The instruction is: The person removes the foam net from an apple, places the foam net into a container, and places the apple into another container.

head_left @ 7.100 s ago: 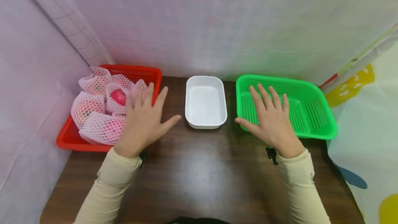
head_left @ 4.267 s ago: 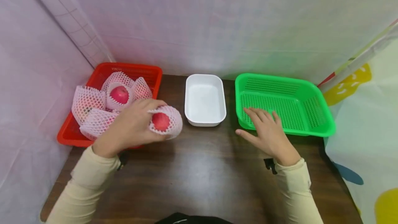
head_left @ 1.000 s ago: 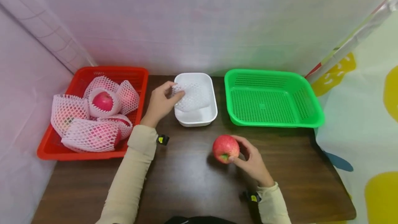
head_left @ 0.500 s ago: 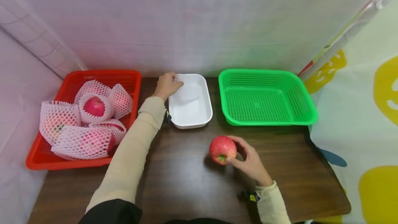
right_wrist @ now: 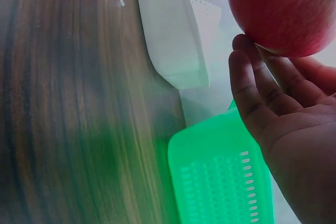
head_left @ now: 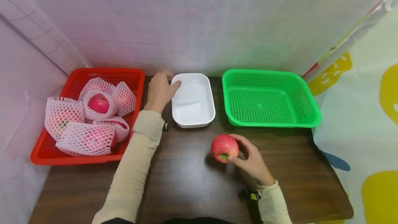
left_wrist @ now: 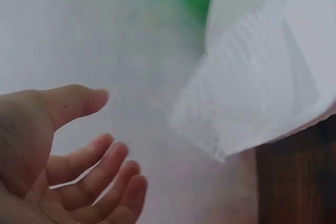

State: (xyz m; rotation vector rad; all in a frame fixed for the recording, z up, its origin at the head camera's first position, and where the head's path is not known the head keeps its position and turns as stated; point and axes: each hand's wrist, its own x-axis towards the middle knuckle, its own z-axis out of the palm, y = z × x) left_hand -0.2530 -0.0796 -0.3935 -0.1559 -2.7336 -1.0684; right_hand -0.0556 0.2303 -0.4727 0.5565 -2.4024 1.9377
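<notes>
Basket (head_left: 77,160) (red): netted apples (head_left: 98,103); tray (head_left: 193,125) (white): foam net (left_wrist: 231,87).

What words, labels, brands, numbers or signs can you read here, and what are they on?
None can be read.
Apple: no label in sight.
Red basket, white tray, green basket: no lettering visible.
Yellow patches at the wrists: too small to tell whether they bear text.
Yellow printed shapes on the right: no letters visible.

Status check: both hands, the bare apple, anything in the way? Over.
Left hand open, empty, by the tray. Right hand holding bare apple over the table. Net loose at the tray. Nothing seen blocking the apple.
</notes>
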